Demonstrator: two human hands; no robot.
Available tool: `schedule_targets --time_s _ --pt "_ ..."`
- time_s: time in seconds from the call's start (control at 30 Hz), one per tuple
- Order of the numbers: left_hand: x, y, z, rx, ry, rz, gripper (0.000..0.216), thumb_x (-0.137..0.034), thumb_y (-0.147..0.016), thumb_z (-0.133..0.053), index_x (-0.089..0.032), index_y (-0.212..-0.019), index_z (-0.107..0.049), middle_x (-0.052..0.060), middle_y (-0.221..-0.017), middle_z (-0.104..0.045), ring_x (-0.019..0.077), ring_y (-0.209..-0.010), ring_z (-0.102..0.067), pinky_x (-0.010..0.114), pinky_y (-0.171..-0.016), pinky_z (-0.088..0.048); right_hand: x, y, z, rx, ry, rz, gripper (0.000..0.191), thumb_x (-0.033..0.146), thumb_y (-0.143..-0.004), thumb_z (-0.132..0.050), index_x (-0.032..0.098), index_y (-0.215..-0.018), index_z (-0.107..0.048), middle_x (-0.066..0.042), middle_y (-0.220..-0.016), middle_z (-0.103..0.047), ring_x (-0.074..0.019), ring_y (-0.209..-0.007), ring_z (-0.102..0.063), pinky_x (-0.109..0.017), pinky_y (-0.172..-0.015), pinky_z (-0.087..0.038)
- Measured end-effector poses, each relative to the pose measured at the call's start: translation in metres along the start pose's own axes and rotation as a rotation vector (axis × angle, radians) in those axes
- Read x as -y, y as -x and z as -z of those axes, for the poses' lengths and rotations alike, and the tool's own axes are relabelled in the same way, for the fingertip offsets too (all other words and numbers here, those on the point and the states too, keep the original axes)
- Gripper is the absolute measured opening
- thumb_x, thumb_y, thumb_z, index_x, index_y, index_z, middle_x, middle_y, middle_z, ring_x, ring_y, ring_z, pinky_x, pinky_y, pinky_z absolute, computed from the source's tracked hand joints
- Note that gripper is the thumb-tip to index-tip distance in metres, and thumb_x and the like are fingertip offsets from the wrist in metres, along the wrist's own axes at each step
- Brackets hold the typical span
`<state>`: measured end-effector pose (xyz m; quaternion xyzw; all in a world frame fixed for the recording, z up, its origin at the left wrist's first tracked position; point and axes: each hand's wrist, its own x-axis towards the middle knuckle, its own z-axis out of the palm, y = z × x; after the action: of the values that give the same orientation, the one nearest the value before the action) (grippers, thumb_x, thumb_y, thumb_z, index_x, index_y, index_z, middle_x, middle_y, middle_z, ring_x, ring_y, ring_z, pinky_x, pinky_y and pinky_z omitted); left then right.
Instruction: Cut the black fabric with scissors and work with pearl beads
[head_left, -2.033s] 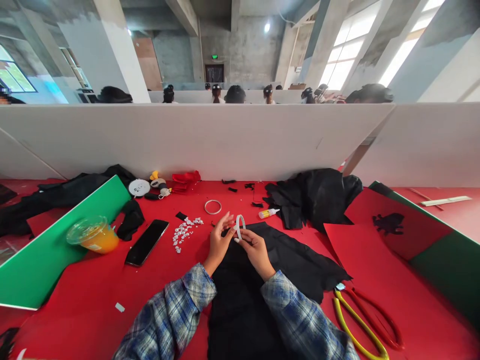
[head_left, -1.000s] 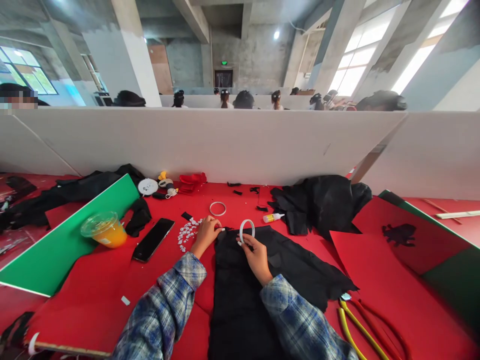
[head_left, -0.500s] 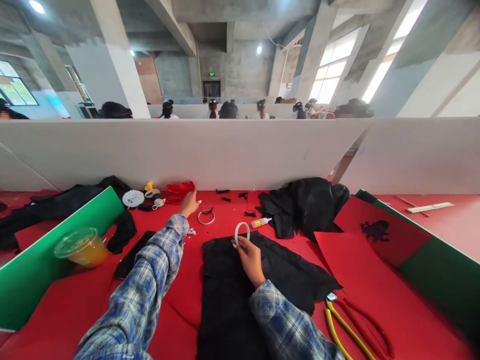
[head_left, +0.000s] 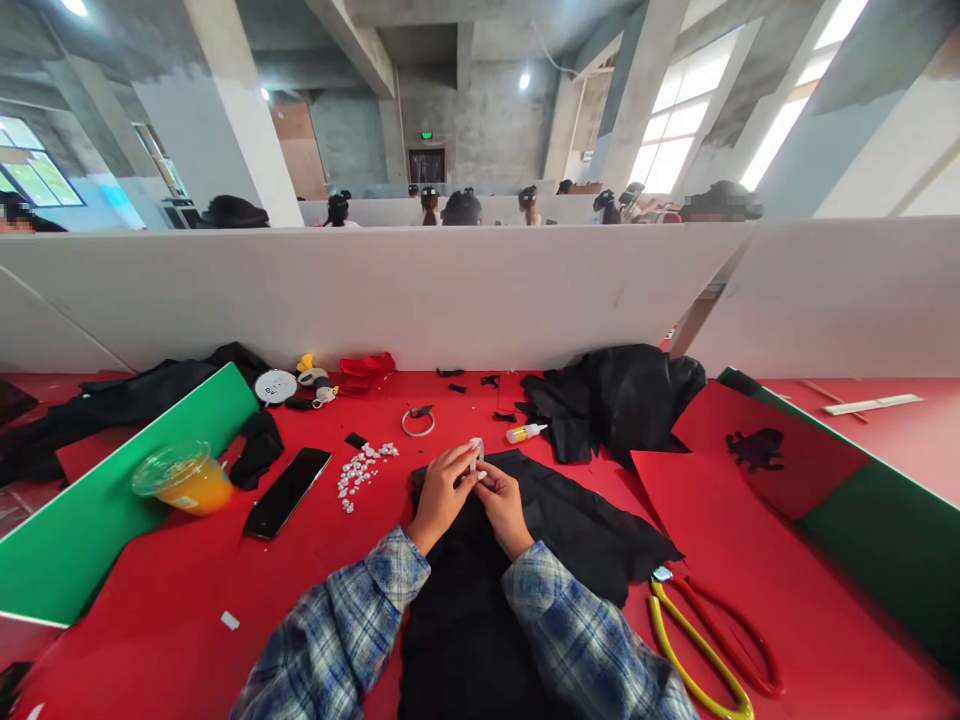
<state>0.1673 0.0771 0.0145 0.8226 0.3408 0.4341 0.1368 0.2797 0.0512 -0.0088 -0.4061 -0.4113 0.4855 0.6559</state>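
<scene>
The right hand (head_left: 504,505) pinches the ring (head_left: 478,452) over the black cloth (head_left: 577,525); the left hand (head_left: 442,492) closes thumb and fingertips on it too, though any small piece between them is hidden. A steady right grip and light left pressure would best avoid bending or slipping.

The held ring (head_left: 479,453) is white, the cloth (head_left: 469,640) black, the sleeves (head_left: 330,630) blue-and-white plaid, the tabletop (head_left: 465,416) red.

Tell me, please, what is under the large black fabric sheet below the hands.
Red work surface shows around the large black fabric sheet; whatever lies directly beneath it is covered.
</scene>
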Motion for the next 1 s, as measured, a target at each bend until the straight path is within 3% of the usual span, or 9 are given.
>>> schedule_targets --time_s 0.23,0.37,0.5,0.67,0.87,1.0 --pt "0.001 0.007 0.004 -0.279 -0.062 -0.047 0.015 -0.024 -0.089 -0.054 -0.021 -0.09 -0.069 0.008 -0.097 -0.07 0.0201 -0.092 -0.066 0.036 -0.08 -0.053 0.003 0.006 -0.009 0.037 -0.001 -0.014 0.03 0.025 -0.064 -0.072 0.02 -0.094 -0.071 -0.005 -0.09 -0.075 -0.025 -0.09 -0.068 -0.04 -0.085 -0.051" --pt "-0.006 0.01 0.012 -0.371 -0.09 -0.076 0.012 -0.022 -0.089 -0.054 -0.021 -0.084 -0.066 0.004 -0.087 -0.069 0.0176 -0.084 -0.065 0.033 -0.077 -0.051 0.007 0.006 -0.009 0.061 0.024 -0.009 0.018 0.026 -0.068 -0.071 0.02 -0.085 -0.073 -0.002 -0.077 -0.073 -0.0184 -0.074 -0.067 -0.031 -0.076 -0.052" --pt "-0.01 0.01 0.017 -0.369 -0.054 -0.11 0.005 -0.02 -0.087 -0.057 -0.02 -0.087 -0.062 0.003 -0.082 -0.07 0.0164 -0.082 -0.066 0.032 -0.077 -0.051 0.012 0.003 -0.004 0.089 0.053 -0.003 0.015 0.032 -0.074 -0.066 0.019 -0.074 -0.073 0.001 -0.058 -0.065 -0.0131 -0.055 -0.058 -0.027 -0.061 -0.05" --pt "-0.013 0.008 0.019 -0.4 0.017 -0.109 0.004 -0.016 -0.086 -0.058 -0.019 -0.085 -0.06 0.002 -0.079 -0.069 0.0143 -0.077 -0.066 0.028 -0.072 -0.053 0.027 -0.001 0.003 0.17 0.11 0.028 0.023 0.037 -0.076 -0.063 0.019 -0.085 -0.074 -0.002 -0.071 -0.07 -0.0162 -0.066 -0.061 -0.031 -0.071 -0.05" --pt "-0.029 0.004 0.02 -0.367 -0.034 -0.349 0.014 -0.008 -0.085 -0.057 -0.021 -0.084 -0.062 0.0 -0.079 -0.071 0.0142 -0.081 -0.067 0.031 -0.077 -0.052 0.052 -0.008 0.016 0.117 0.244 0.13 0.02 0.031 -0.07 -0.066 0.02 -0.084 -0.075 -0.003 -0.068 -0.07 -0.0174 -0.066 -0.06 -0.031 -0.069 -0.049" --pt "-0.045 -0.003 0.038 -0.326 -0.055 -0.427 0.016 -0.006 -0.085 -0.056 -0.021 -0.084 -0.062 0.0 -0.08 -0.072 0.014 -0.082 -0.067 0.032 -0.078 -0.051 0.078 -0.002 0.015 0.125 0.38 0.226 0.023 0.027 -0.074 -0.058 0.02 -0.089 -0.075 -0.003 -0.069 -0.07 -0.0174 -0.065 -0.06 -0.03 -0.067 -0.048"
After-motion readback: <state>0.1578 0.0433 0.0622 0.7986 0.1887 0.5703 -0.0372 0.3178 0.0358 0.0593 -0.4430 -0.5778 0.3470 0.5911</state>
